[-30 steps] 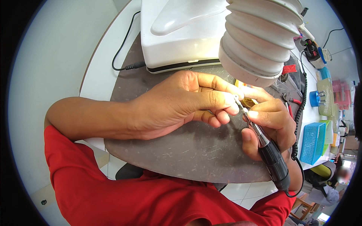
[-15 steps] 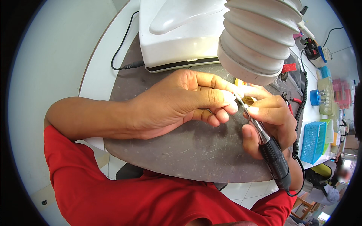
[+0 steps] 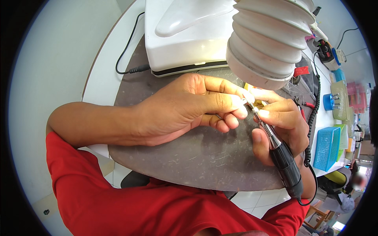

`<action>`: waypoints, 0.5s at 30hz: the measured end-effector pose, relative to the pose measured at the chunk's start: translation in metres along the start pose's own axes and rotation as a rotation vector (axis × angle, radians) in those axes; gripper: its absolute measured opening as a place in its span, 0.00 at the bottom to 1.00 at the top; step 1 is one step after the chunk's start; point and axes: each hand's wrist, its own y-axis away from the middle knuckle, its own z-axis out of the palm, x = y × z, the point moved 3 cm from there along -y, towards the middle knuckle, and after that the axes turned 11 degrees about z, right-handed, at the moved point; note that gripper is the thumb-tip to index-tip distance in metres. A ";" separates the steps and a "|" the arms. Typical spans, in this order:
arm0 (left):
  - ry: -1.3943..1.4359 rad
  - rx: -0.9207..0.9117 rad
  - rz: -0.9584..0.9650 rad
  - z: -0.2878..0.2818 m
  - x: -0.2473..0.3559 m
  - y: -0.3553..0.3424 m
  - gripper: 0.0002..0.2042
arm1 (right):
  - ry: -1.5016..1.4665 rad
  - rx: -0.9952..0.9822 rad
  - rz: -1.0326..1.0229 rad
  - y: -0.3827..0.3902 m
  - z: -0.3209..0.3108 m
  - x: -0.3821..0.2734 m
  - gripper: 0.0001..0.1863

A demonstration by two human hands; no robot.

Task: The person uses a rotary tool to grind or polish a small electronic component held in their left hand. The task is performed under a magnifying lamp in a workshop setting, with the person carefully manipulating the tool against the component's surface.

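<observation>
Fingertip to fingertip above the bench (image 3: 204, 161), clamping the right hand (image 3: 290, 118) pen-fashion round the black-and-silver handpiece (image 3: 286, 163), apparently for fine control, while pinching a tiny piece (image 3: 244, 101), too covered to identify, between thumb and forefinger of the left hand (image 3: 185, 106), presenting it to the handpiece's tip. Bracing both hands against each other, seemingly for steadiness, near the mouth of the white ribbed hose (image 3: 271, 43), perhaps for suction, and working in front of the white machine (image 3: 189, 47), well apart from the blue basket (image 3: 327, 147).
</observation>
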 end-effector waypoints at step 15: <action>0.038 0.011 0.040 -0.002 0.000 0.001 0.14 | 0.037 0.027 -0.017 0.000 -0.002 0.000 0.13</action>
